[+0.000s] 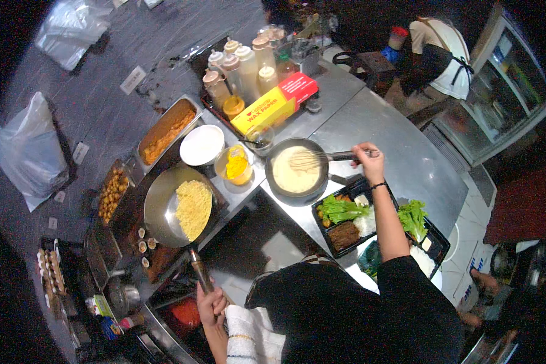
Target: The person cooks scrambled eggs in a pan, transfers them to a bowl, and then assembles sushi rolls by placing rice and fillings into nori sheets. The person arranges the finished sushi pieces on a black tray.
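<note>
My left hand (211, 305) is closed around the handle of a large metal wok (161, 203). A heap of crumbly yellow food (194, 209), like rice or scrambled egg, lies along the wok's right side. My right hand (370, 161) grips a wire whisk (306, 159), whose wires rest in a pale creamy sauce (291, 173). That sauce fills a dark saucepan (273, 185), whose black handle runs beneath the whisk towards my right hand. Below my right forearm lies a black meal tray (340, 249) holding lettuce, rice and brown minced food. A white towel (255, 333) hangs beside my left wrist.
Squeeze bottles (246, 64) and a yellow-red wax paper box (276, 106) stand behind the saucepan. A white bowl (202, 144), a yellow-filled tub (235, 165) and a food pan (168, 134) sit near the wok. Another person (440, 54) bends beside a glass-door fridge (509, 85).
</note>
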Motion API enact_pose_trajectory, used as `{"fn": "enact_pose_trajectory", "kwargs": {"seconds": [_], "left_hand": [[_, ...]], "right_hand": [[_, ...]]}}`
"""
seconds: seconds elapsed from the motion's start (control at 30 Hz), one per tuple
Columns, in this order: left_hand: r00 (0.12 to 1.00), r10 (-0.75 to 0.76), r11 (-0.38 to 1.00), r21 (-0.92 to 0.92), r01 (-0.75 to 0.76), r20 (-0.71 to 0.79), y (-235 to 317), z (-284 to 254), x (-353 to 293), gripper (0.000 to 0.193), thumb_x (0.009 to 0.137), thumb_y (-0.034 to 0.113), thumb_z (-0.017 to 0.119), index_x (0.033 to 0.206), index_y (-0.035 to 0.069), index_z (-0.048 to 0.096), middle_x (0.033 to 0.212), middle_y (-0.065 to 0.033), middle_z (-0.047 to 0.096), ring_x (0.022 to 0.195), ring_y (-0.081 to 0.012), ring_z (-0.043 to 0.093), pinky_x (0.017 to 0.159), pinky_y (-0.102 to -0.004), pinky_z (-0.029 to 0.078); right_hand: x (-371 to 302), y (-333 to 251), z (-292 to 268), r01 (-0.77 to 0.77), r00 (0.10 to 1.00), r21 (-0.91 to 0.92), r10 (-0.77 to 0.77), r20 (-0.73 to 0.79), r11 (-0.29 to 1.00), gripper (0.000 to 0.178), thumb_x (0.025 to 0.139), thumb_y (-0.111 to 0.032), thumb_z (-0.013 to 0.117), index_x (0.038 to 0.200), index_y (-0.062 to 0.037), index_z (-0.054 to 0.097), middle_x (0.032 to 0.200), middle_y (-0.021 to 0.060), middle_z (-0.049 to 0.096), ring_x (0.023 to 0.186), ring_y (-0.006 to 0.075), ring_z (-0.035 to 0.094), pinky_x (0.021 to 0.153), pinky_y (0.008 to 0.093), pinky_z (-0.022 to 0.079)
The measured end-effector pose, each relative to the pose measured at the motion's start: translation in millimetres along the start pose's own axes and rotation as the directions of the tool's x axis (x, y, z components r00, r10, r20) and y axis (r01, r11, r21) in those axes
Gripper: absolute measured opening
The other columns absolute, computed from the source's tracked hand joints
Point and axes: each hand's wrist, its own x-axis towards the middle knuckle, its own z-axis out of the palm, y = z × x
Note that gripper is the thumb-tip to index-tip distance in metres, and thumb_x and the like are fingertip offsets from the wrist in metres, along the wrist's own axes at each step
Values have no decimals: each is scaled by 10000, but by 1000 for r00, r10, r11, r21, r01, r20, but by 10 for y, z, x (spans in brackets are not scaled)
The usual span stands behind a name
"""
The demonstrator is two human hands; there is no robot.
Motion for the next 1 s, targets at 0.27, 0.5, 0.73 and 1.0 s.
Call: {"fn": "enact_pose_trajectory", "kwargs": {"seconds": [0.27,0.5,0.73,1.0], "left_hand": [[998,-4,993,118,11,-60,-92,-248,170,413,777,-82,595,1146,46,460,612,-31,454,382,-73,336,337,-226,244],[998,-62,994,95,62,0,-12,-168,221,383,816,-59,575,1150,81,449,589,-19,441,348,-82,321,332,-252,266],[990,-67,998,23,64,124,109,-126,92,352,842,-66,540,1152,85,468,621,-20,463,334,-81,334,328,-258,288],[992,-30,999,-12,32,122,42,-122,12,365,831,-75,530,1165,67,498,596,-17,446,332,-79,321,327,-240,266]], "right_hand": [[-131,-138,98,13,995,14,-14,103,1000,150,896,-139,704,854,3,680,716,55,674,539,129,638,501,264,527],[-189,-97,69,-49,995,-28,51,81,998,167,902,-194,704,886,-32,668,708,35,653,580,118,631,538,263,515],[-268,-89,89,-85,986,-88,97,137,992,222,901,-234,713,912,-16,675,728,51,669,585,134,639,557,278,521],[-173,-91,6,-134,990,-17,134,38,991,124,909,-116,697,873,1,676,754,65,679,571,146,658,506,274,530]]}}
